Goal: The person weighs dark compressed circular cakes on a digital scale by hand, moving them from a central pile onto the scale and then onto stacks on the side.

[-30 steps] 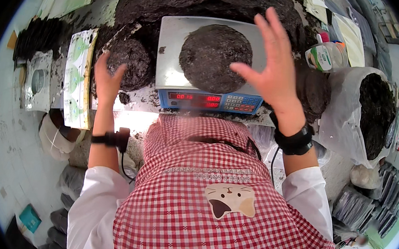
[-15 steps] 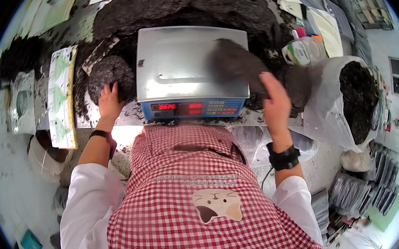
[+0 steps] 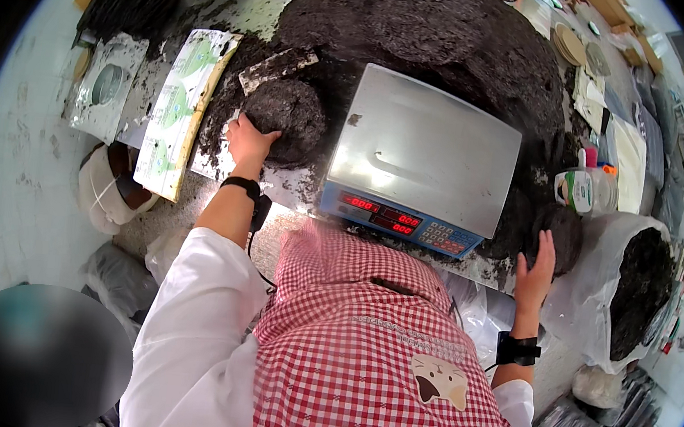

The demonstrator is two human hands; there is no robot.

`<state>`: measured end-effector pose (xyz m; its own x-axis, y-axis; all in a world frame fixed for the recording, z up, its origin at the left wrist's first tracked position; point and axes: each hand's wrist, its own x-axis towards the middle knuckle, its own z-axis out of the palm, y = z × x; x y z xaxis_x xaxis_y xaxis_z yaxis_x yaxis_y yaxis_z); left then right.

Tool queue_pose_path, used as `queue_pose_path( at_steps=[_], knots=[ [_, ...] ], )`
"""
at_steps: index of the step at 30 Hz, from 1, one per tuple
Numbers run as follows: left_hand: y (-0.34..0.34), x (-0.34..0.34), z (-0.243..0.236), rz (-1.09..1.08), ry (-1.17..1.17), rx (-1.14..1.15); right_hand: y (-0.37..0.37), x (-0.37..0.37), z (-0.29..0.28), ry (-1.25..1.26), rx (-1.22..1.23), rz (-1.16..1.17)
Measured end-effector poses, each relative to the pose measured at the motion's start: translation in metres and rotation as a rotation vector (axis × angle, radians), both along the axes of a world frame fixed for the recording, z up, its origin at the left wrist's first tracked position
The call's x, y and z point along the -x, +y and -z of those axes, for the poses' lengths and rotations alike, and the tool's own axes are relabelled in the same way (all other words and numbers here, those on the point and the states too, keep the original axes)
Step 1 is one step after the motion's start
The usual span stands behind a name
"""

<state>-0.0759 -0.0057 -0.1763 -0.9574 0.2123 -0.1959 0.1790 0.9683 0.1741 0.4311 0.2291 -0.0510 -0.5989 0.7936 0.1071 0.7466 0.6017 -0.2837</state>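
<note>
Head view: all places are told from one weighing scale [image 3: 430, 152], which has a steel plate and a blue front.
Left cake [image 3: 295, 114]: one dark round cake, near the scale on its left side, with a narrow strip of dark crumbs between.
Left hand [image 3: 250, 143]: open, fingers and thumb apart, touching the near-left edge of the left cake; whether it presses, I cannot tell.
Right cake [image 3: 567, 231]: dark and round also, just right of the scale's front corner; other dark pieces lie close, their count I cannot tell.
Right hand [image 3: 536, 269]: open, fingers upright, at the near edge of the right cake; contact I cannot tell surely.
Writing: three red lit readouts [image 3: 358, 203] on the scale's front, with keys [image 3: 447, 238] at their right; one line of small letters on the checked apron [image 3: 369, 364], before the scale; one green-white label [image 3: 579, 193] on one clear jar [image 3: 604, 189], right of the scale.
Edges: all four plate edges are visible, with one small crumb [image 3: 354, 120] near the left one; the table [image 3: 295, 183] ends just before the scale.
Behind scale: one large dark mound [image 3: 425, 36].
Farther out: one printed white-green packet [image 3: 183, 112] at left of the scale, one white plastic bag [image 3: 588, 266] with dark contents at right.
</note>
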Motion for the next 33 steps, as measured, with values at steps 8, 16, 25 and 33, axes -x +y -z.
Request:
queue_pose_path(
  at_steps=[8, 16, 25, 33],
  knots=[
    [-0.015, 0.002, 0.003, 0.001, 0.110, -0.166, -0.018, 0.104, -0.044, 0.087, 0.038, -0.278],
    [-0.043, 0.029, 0.034, -0.024, 0.102, -0.442, -0.053, 0.183, -0.042, 0.095, 0.086, -0.529],
    [-0.031, 0.034, 0.018, -0.033, -0.048, -0.311, -0.086, 0.224, -0.050, 0.085, 0.176, -0.678],
    [-0.045, 0.017, -0.048, -0.273, -0.701, -1.561, -0.098, 0.258, -0.051, 0.410, 0.836, -0.469]
  ],
)
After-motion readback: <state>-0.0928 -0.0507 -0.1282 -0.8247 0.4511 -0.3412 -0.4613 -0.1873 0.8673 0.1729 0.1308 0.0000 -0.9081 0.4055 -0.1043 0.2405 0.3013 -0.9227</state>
